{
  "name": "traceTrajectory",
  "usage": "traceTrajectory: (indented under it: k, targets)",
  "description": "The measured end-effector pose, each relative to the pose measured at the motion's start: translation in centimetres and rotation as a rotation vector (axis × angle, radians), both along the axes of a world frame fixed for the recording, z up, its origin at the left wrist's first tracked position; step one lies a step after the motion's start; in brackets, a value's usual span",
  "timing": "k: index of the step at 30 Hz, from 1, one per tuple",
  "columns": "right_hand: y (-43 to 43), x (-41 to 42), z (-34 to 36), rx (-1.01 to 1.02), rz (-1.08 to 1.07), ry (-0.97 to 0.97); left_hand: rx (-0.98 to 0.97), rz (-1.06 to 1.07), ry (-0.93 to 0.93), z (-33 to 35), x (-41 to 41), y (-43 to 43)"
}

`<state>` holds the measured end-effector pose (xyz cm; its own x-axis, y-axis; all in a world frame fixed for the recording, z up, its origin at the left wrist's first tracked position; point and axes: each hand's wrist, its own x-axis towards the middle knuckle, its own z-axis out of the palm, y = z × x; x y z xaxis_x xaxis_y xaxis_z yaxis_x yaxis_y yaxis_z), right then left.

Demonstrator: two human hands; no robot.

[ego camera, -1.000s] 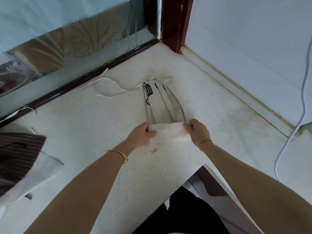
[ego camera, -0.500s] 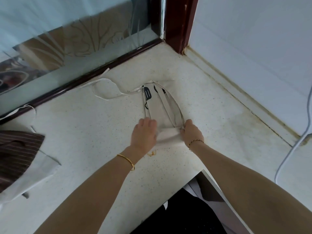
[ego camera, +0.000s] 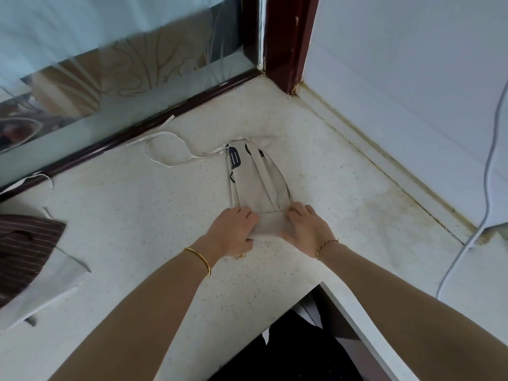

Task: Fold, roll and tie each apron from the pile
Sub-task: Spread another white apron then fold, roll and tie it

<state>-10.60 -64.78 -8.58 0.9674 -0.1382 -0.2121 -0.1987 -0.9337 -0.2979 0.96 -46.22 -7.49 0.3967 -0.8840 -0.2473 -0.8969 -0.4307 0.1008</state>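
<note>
Apron (ego camera: 254, 185), beige with dark print: folded into a narrow strip on the speckled worktop (ego camera: 137, 215), its near end rolled. Left hand (ego camera: 233, 226) and right hand (ego camera: 303, 226) sit on the roll's two ends, fingers curled over the cloth and gripping it. Tie straps (ego camera: 167, 149), beige: trail loose from the apron's far end toward the dark window frame (ego camera: 154, 119). Corner post (ego camera: 288, 42), dark red: beyond the apron's far end. Apron pile (ego camera: 24, 259), brown striped cloth over pale cloth: well to the left of the apron, at the picture's edge. Cable (ego camera: 492, 160), white: well to the right of the apron, hanging down the wall. Gold bangle (ego camera: 199, 257) on the left wrist; thin bracelet (ego camera: 327, 243) on the right.
</note>
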Motion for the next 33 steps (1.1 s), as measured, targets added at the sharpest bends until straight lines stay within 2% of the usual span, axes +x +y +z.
traceTrajectory:
  k: [4, 8, 12, 18, 22, 25, 31, 33]
  targets:
    - [-0.1, -0.6, 0.4, -0.053, 0.090, 0.080, -0.105, 0.171, 0.231, 1.0, 0.7, -0.1]
    - [-0.2, -0.4, 0.3, -0.060, 0.058, 0.007, -0.140, 0.291, 0.388, 1.0, 0.9, 0.5]
    - [-0.8, 0.0, 0.4, 0.030, -0.077, -0.073, -0.151, 0.382, 0.468, 1.0, 1.0, 1.2]
    - [-1.2, 1.3, 1.4, 0.282, -0.329, -0.004, -0.177, 0.585, 0.556, 1.2, 1.2, 0.8]
    - [-1.0, 2.1, 1.3, 0.358, -0.443, 0.057, -0.166, 0.750, 0.629, 0.4, 1.1, 0.8]
    - [-0.5, 2.6, 1.3, 0.260, -0.412, 0.098, -0.169, 0.844, 0.718, 0.2, 0.8, 0.7]
    - [0.5, 3.8, 1.2, 0.061, -0.309, 0.175, -0.179, 0.888, 0.699, 0.1, 0.5, 0.6]
    - [0.6, 4.2, 1.2, 0.033, -0.299, 0.218, -0.115, 0.896, 0.647, 0.4, 0.2, 0.5]
